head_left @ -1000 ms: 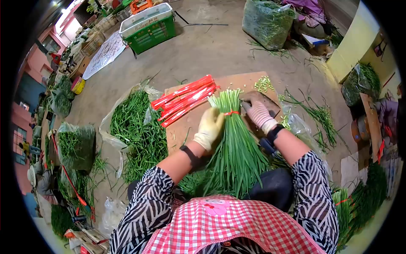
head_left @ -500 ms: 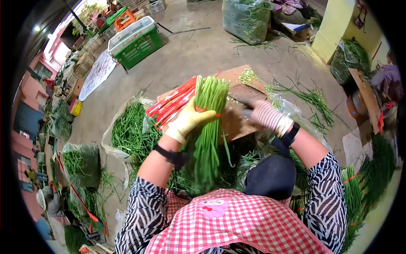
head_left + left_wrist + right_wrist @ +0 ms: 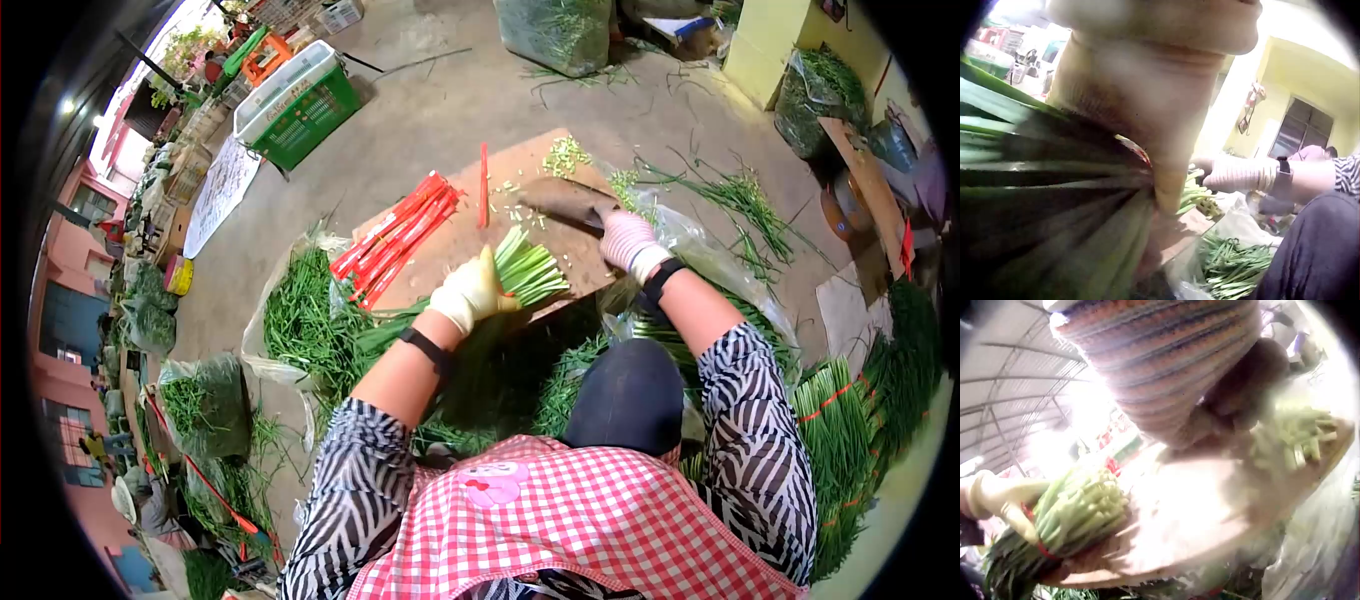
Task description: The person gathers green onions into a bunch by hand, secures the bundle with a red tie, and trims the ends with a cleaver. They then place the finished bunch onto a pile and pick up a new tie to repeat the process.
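Stalk bundle (image 3: 530,270), left hand (image 3: 468,292) fingers curled round it, right hand (image 3: 632,243) fingers gripping knife (image 3: 562,200), crate (image 3: 312,122) lettering unreadable

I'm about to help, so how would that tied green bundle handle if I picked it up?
The bundle would probably be stiff at its pale ends, which jut straight past the red tie. The long leaves look floppy, being thin and fanned out behind the left hand. Its roundish shape might roll.
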A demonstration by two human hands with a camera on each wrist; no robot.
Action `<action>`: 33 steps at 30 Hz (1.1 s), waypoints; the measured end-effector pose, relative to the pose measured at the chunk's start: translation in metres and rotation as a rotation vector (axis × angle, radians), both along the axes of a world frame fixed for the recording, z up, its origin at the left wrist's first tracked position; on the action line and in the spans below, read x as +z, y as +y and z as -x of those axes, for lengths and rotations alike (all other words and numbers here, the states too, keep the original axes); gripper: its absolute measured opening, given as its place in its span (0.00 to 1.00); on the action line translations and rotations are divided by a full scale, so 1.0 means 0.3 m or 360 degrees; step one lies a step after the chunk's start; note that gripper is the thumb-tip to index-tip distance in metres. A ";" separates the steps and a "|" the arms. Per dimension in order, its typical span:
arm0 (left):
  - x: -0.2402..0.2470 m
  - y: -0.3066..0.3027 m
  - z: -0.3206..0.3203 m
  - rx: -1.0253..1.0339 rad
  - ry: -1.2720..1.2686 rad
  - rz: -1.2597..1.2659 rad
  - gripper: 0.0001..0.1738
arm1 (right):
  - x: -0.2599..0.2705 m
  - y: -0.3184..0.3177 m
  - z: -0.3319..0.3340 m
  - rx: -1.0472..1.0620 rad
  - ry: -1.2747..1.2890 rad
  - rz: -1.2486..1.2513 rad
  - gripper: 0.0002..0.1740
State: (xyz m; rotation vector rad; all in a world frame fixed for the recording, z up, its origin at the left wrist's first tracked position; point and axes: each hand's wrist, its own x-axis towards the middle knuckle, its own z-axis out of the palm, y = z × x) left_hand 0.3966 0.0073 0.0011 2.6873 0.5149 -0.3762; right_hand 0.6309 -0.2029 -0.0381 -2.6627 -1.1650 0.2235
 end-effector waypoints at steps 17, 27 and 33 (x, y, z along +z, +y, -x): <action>-0.060 -0.097 -0.169 0.0329 0.0105 -0.0212 0.56 | 0.299 -0.186 0.252 0.0123 0.0476 -0.0230 0.21; -0.042 -0.122 -0.169 0.0397 0.0017 -0.0204 0.51 | 0.276 -0.106 0.325 0.0212 0.0281 -0.0041 0.19; -0.058 -0.113 -0.168 0.0368 0.0019 -0.0220 0.49 | 0.271 -0.004 0.326 0.0155 0.0398 0.0177 0.20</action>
